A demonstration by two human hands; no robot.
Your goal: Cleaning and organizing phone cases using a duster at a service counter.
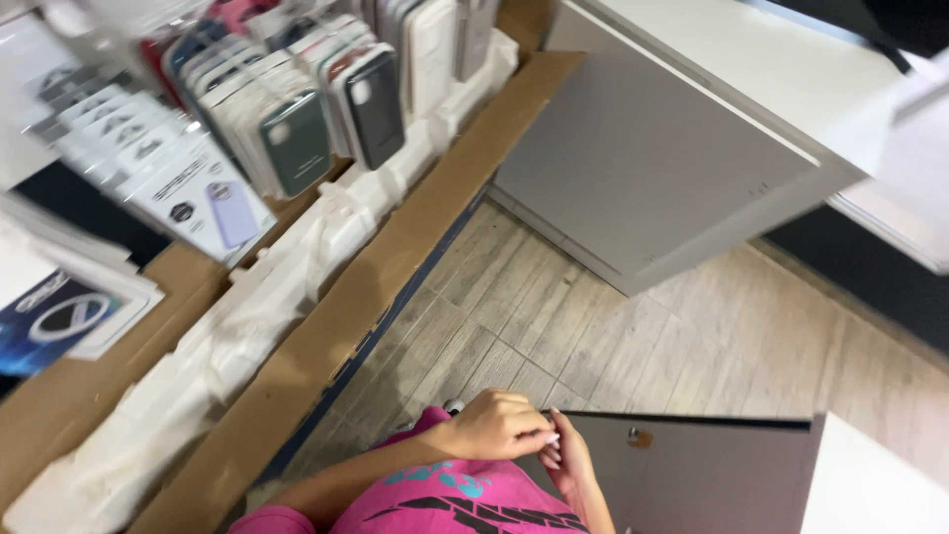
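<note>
**Resting both hands at the edge of a grey panel**

Looking down, I see my left hand [499, 425] curled loosely, fingers folded in, lying over my right hand [571, 465], which sits just beneath it with its fingers pointing down. The two touch at the fingertips, close to the top-left corner of a dark grey panel [712, 475] that looks like a cabinet door, with a small round lock on its face. I cannot tell whether either hand pinches anything; nothing shows between the fingers. My pink shirt [465, 499] with its dark and teal print fills the bottom of the view.

To my left, a long cardboard box [395, 267] lined with white foam holds rows of packaged phone cases [297, 138], standing on edge and blurred. A grey-and-white counter [652, 168] stands ahead on the pale wood-look floor [633, 336].
</note>
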